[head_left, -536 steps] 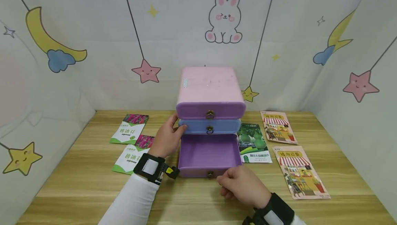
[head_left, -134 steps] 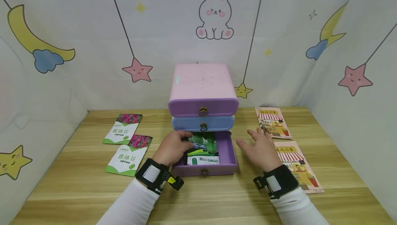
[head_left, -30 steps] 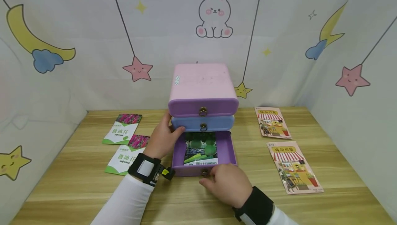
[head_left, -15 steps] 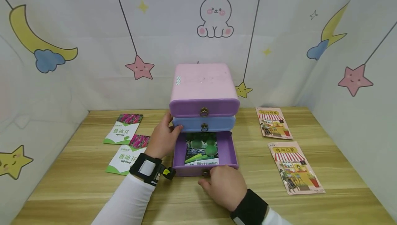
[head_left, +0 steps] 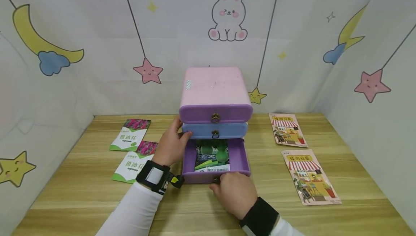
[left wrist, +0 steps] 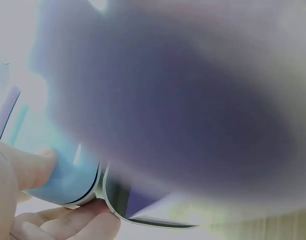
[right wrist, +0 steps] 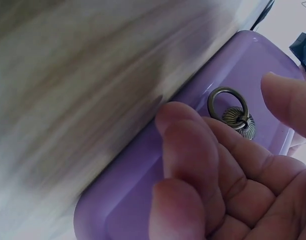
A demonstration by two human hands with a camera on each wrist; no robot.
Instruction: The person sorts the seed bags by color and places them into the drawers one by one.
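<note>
A small chest of drawers [head_left: 214, 86] with a pink top stands at the centre back. Its bottom purple drawer [head_left: 238, 156] is pulled out, and a green seed packet [head_left: 212, 156] lies inside. My left hand [head_left: 170, 145] holds the chest's left side, thumb on the blue middle drawer [head_left: 198, 131] front, fingers bent round the side in the left wrist view. My right hand [head_left: 237, 192] is at the purple drawer's front. In the right wrist view its fingers are loosely bent against that front, thumb apart, with the brass ring pull [right wrist: 237, 117] hanging between, ungripped.
Two white-and-green seed packets [head_left: 130, 138] lie on the wooden table [head_left: 81, 192] at left, the nearer partly behind my left hand. On the right lie two pink packets [head_left: 312, 178] with a shop picture. A printed cloth [head_left: 113, 95] rises behind the chest.
The green packet has gone from beside the chest into the purple drawer. My left hand has left the drawer for the chest's side; my right hand has come to the drawer front.
</note>
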